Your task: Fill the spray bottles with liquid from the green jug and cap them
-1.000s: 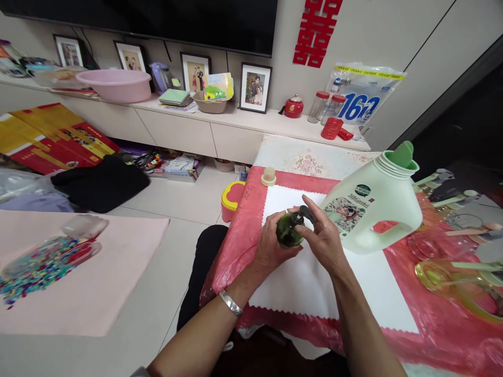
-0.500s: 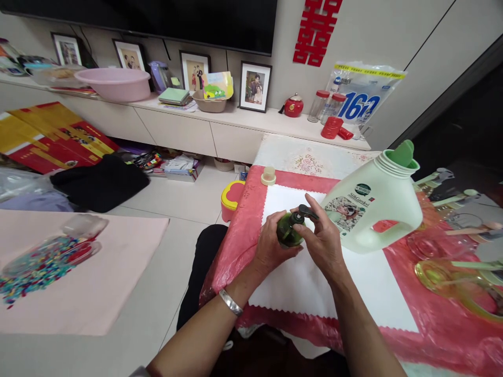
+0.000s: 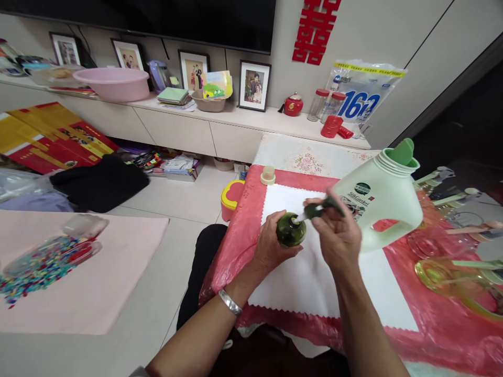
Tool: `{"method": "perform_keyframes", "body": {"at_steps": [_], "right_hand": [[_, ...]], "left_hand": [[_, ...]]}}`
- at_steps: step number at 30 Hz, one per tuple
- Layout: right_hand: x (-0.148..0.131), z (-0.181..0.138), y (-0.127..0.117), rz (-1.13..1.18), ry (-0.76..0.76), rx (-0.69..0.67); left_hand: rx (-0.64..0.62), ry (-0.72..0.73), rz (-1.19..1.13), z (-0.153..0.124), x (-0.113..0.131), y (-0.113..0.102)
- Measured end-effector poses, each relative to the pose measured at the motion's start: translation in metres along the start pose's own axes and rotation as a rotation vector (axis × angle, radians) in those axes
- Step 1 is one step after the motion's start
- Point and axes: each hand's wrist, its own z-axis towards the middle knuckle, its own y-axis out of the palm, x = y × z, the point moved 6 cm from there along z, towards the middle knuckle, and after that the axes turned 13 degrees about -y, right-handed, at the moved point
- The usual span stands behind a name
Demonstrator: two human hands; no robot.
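Observation:
A small dark green bottle [image 3: 290, 233] is gripped in my left hand [image 3: 271, 243], its mouth facing up toward me. My right hand [image 3: 340, 235] is closed around a dark green pump head [image 3: 314, 210], slightly blurred, just right of the bottle. The pale tube of the pump slants down to the bottle's neck, its lower end at or inside the opening. Beneath both hands lies a white scalloped-edge mat [image 3: 294, 293]. Beside my right hand stands a large pale green jug [image 3: 385, 199] without a cap, a green spout showing in its mouth.
A cream cap [image 3: 268, 175] sits at the mat's far left corner on the red plastic table cover [image 3: 231, 251]. Several clear pump bottles [image 3: 436, 262] stand at the right. A pink board with colourful beads [image 3: 43, 267] is at the left, near a yellow-pink stool [image 3: 232, 199].
My right hand has lifted the pump head off the bottle and moved right, tilting it and baring the tube. My left hand keeps the bottle in the same place.

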Motion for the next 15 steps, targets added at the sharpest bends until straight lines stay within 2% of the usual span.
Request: {"method": "perform_keyframes", "body": {"at_steps": [4,6,8,9,11,13,15], "right_hand": [[-0.058,0.015,-0.024,-0.186,-0.206,0.258],[-0.087,0.02,-0.037,-0.264,-0.299,0.328],[-0.105,0.022,-0.049,-0.313,-0.337,0.312],[-0.107,0.022,-0.053,-0.348,-0.319,0.239],[-0.097,0.018,-0.055,-0.493,-0.25,-0.022],[-0.076,0.006,-0.054,-0.704,-0.218,-0.309],[-0.047,-0.011,-0.054,-0.829,-0.205,-0.512]], "left_hand": [[-0.018,-0.021,-0.01,-0.001,-0.001,0.0],[-0.021,-0.023,-0.014,-0.001,-0.002,-0.001],[-0.026,-0.03,-0.017,-0.001,-0.002,-0.001],[-0.027,-0.037,-0.016,-0.001,-0.003,-0.001],[-0.025,-0.051,-0.012,-0.001,-0.003,-0.001],[-0.018,-0.053,-0.004,-0.001,-0.002,-0.002],[-0.014,-0.049,0.002,-0.001,-0.001,-0.002]]}}
